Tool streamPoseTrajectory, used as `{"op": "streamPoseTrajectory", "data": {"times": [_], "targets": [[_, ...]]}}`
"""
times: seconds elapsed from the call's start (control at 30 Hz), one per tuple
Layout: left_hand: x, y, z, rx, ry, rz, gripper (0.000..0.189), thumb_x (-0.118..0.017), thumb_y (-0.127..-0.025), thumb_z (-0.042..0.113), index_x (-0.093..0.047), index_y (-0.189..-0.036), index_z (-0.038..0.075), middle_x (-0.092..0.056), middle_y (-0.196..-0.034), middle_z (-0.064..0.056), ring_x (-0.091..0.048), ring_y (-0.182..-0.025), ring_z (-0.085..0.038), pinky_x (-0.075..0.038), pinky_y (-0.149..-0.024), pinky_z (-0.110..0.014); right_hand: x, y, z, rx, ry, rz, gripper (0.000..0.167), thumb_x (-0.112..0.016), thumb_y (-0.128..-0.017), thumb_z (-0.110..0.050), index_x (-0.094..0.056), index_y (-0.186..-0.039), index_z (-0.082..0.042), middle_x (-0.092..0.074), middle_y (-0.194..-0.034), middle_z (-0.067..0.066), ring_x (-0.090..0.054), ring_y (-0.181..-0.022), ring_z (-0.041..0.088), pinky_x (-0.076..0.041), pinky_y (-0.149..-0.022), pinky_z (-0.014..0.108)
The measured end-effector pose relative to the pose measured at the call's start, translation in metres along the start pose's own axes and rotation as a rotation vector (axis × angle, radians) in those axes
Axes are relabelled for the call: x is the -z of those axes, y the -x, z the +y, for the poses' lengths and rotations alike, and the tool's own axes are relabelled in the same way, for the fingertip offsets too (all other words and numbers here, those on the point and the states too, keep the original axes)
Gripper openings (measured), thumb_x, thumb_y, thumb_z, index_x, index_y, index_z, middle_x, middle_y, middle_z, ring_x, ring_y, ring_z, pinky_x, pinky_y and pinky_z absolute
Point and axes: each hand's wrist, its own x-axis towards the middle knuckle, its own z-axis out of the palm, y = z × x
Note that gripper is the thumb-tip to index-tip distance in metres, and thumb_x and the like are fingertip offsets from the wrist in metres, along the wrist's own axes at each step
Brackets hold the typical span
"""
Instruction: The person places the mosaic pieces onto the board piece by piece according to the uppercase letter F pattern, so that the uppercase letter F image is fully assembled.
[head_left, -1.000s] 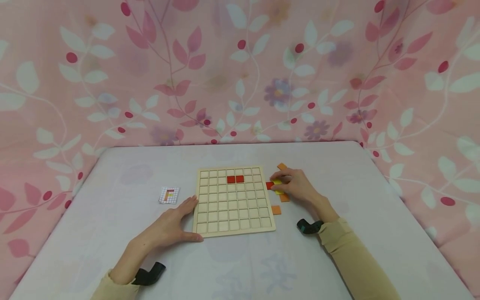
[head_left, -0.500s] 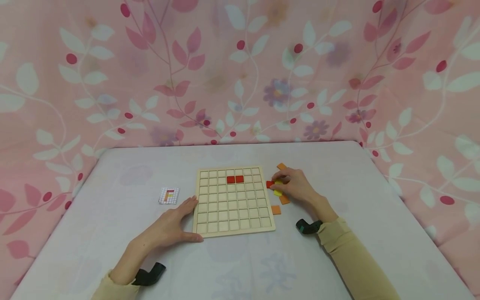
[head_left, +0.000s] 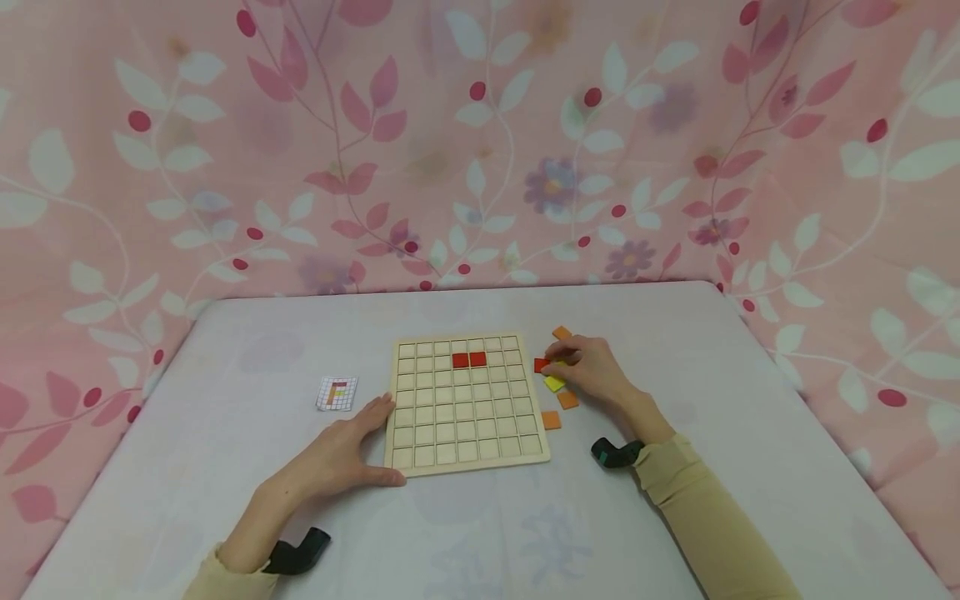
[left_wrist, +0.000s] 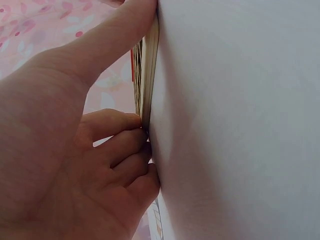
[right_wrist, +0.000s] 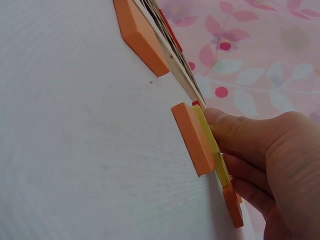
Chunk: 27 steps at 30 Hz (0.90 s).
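A pale wooden grid board (head_left: pixel 468 467) lies on the table, with two red tiles (head_left: pixel 468 360) side by side in an upper row. Against its left edge rests my left hand (head_left: pixel 337 454), thumb at the near corner and fingers farther up. Beyond the board's right side, my right hand (head_left: pixel 596 367) pinches a loose red tile (head_left: pixel 540 365) between thumb and index finger. Just below those fingertips is a yellow tile (head_left: pixel 555 383); another yellow tile is partly covered by the hand. In the right wrist view, an orange tile (right_wrist: pixel 192 137) lies beside the yellow one.
A small grid card (head_left: pixel 337 393) with a coloured pattern lies left of the board. Orange tiles lie near the right hand: one (head_left: pixel 562 332) behind it, one (head_left: pixel 568 400) in front, and one (head_left: pixel 551 420) at the board's right edge. A floral cloth (head_left: pixel 480 167) hangs behind.
The loose red tile has shifted slightly away from me with my right thumb. The front yellow tile shows more and has turned a little. My left hand stays on the board.
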Motion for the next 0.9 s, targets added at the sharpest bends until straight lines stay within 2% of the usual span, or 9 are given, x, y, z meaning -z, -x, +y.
{"op": "streamPoseTrajectory", "data": {"times": [0.9], "targets": [[-0.0003,-0.0003,-0.0001,0.002,-0.004,0.003,0.118,-0.084,-0.067,0.061,-0.031,-0.157,0.005,-0.027,-0.164,-0.011,-0.024,-0.151,-0.036,-0.028,-0.118,-0.057,-0.0009,0.0001,0.0021,0.001,0.026,0.023,0.022,-0.085,-0.08,-0.025,-0.077,-0.097,-0.013,-0.074,-0.096,0.002,-0.072,-0.086,0.019,-0.058,-0.08,0.038]]}}
